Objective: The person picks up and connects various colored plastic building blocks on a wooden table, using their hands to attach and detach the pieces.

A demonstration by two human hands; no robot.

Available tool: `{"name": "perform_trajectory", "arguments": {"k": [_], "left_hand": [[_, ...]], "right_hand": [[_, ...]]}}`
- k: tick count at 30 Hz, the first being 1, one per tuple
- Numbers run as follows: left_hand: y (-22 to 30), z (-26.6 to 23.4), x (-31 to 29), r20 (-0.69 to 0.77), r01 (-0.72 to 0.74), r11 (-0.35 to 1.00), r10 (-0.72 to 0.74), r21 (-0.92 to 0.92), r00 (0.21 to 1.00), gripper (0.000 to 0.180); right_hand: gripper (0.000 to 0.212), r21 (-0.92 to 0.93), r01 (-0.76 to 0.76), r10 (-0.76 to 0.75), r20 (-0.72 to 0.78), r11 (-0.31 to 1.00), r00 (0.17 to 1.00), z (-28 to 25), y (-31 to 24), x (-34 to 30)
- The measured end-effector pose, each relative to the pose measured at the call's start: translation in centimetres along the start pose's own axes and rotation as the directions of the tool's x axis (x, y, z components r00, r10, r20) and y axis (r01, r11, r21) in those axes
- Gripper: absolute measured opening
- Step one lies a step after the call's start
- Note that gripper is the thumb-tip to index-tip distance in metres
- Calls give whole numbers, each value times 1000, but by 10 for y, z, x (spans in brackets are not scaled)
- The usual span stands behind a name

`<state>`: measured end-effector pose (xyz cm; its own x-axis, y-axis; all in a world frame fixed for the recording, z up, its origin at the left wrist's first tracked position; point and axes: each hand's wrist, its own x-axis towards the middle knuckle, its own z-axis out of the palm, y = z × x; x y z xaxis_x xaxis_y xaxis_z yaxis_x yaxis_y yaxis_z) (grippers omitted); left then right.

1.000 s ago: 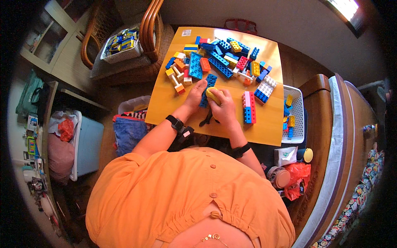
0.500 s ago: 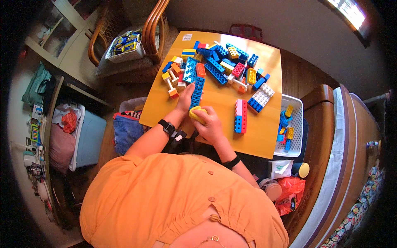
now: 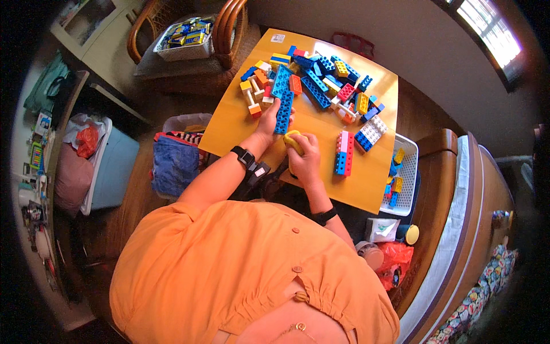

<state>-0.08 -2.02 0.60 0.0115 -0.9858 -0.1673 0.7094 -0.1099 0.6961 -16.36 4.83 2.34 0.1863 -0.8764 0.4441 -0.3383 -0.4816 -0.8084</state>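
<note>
My left hand [image 3: 267, 122] is closed around a long blue building block [image 3: 283, 112], whose near end points toward me. Its far end meets a lighter blue block [image 3: 281, 80] with an orange block [image 3: 295, 84] beside it; whether they are joined I cannot tell. Just right of the long block's near end, my right hand [image 3: 308, 159] grips a crumpled yellow cloth [image 3: 293, 139]. To the right of that hand lies a stacked red, pink and blue block piece [image 3: 344, 153]. A white and blue block piece [image 3: 371, 134] rests farther back.
A heap of mixed blocks [image 3: 329, 80] covers the far part of the wooden table [image 3: 240, 123]. White baskets stand at the right [image 3: 405, 192] and on the wicker chair [image 3: 183, 53]. Left of the table is a bin with blue cloth [image 3: 176, 163].
The whole view has shifted, so the table sits higher and farther right. The long blue block has turned slightly, showing more of its broad face. Both hands keep their holds.
</note>
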Motion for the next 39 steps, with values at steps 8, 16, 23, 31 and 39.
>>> {"name": "perform_trajectory", "arguments": {"k": [8,16,23,31,39], "left_hand": [[-6,-15,8,114,9,1000,-8,-6,993,41],[5,-14,-4,125,63,998,-60,-19,990,39],[9,-10,-5,266,148,980,-110,-131,958,26],[0,-8,-7,490,54,998,-51,8,870,40],[3,-11,-2,309,131,986,-94,-102,947,45]], "right_hand": [[31,-127,12,-5,62,992,998,12,-20,7],[35,-691,21,-55,-27,723,998,0,-37,40],[65,-559,-132,170,15,819,985,27,-47,45],[44,-257,-339,295,-195,905,935,16,-59,37],[40,-624,-356,93,-413,695,906,-76,-29,8]]}}
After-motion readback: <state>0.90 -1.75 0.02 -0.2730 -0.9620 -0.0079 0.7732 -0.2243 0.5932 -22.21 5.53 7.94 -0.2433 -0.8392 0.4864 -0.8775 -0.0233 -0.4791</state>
